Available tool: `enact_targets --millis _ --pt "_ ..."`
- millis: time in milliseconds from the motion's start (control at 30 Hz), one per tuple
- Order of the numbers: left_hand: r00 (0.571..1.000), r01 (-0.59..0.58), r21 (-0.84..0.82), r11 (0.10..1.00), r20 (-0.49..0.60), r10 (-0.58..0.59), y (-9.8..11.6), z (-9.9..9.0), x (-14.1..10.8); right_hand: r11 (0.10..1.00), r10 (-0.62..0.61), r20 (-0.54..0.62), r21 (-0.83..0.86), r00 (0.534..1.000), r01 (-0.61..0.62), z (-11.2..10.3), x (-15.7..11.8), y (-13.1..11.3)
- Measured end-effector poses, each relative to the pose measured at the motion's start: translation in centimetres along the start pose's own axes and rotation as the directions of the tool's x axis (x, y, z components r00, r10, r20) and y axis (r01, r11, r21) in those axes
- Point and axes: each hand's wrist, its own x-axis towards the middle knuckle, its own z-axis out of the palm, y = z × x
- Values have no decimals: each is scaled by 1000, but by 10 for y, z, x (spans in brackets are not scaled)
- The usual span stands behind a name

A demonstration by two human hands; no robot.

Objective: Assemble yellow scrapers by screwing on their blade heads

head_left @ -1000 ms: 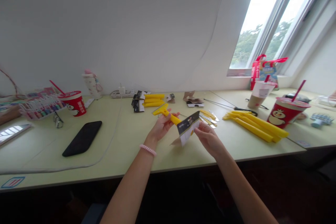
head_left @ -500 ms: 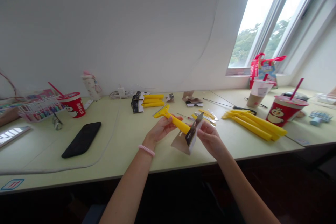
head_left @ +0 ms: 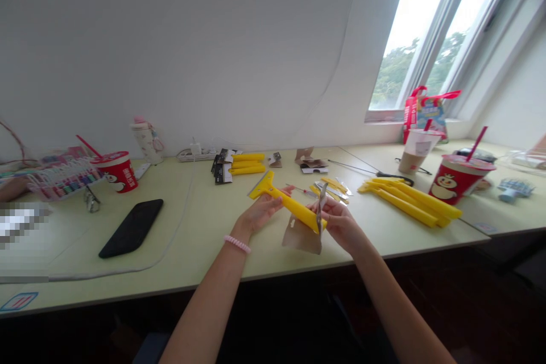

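A yellow plastic scraper (head_left: pixel 290 207) in the air above the tabletop (head_left: pixel 191 233), just in front of the person, flat head up and to the left, handle slanting down and to the right. Left grip (head_left: pixel 258 216) partly closed, palm up, fingers curled around the handle just below the head. Right grip (head_left: pixel 336 224) closed in a pinch on a kraft-brown packaging card (head_left: pixel 301 240), its dark printed top edge turned nearly edge-on. Handle end right against the card, with no telling whether inside it or only beside it. Around the left wrist, a pink coil hair tie (head_left: pixel 236 244).

Just beyond the hands, a scatter of small metal blades in packets (head_left: pixel 330 189). Farther back, a few yellow scrapers (head_left: pixel 247 163) beside black-headed cards (head_left: pixel 222 169), and a white power strip (head_left: pixel 191 154) against the wall. To the right, a heap of yellow scrapers (head_left: pixel 405 202), then a red paper cup with a straw (head_left: pixel 458 179) and a milk tea cup (head_left: pixel 413 159). To the left, a black phone (head_left: pixel 132 228) lying face down, a second red cup (head_left: pixel 116 172), and a rack of colored markers (head_left: pixel 63 179).
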Motion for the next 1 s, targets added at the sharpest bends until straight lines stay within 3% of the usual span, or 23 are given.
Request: enact_targets --millis 267,367,533,667,833,1000 --pt "999 52 67 996 -4 -51 -2 -3 0 991 3 -32 -132 999 -7 -9 -2 -10" --pt "999 23 70 997 -27 -21 -2 -2 1 983 4 -49 -182 999 -13 -7 -3 -13" --pt "999 -37 87 996 -36 41 -3 -2 2 978 92 29 -193 995 -85 -7 -6 -21" --pt "1000 -13 125 992 -14 15 -4 -2 2 971 185 108 -173 977 -165 -12 -8 -24" --pt "1000 0 160 987 -20 3 -5 -2 2 980 149 62 -145 987 -139 -13 -7 -23" --pt "1000 -20 148 989 -14 22 -5 -3 3 949 262 129 -214 956 -231 -9 -7 -21"
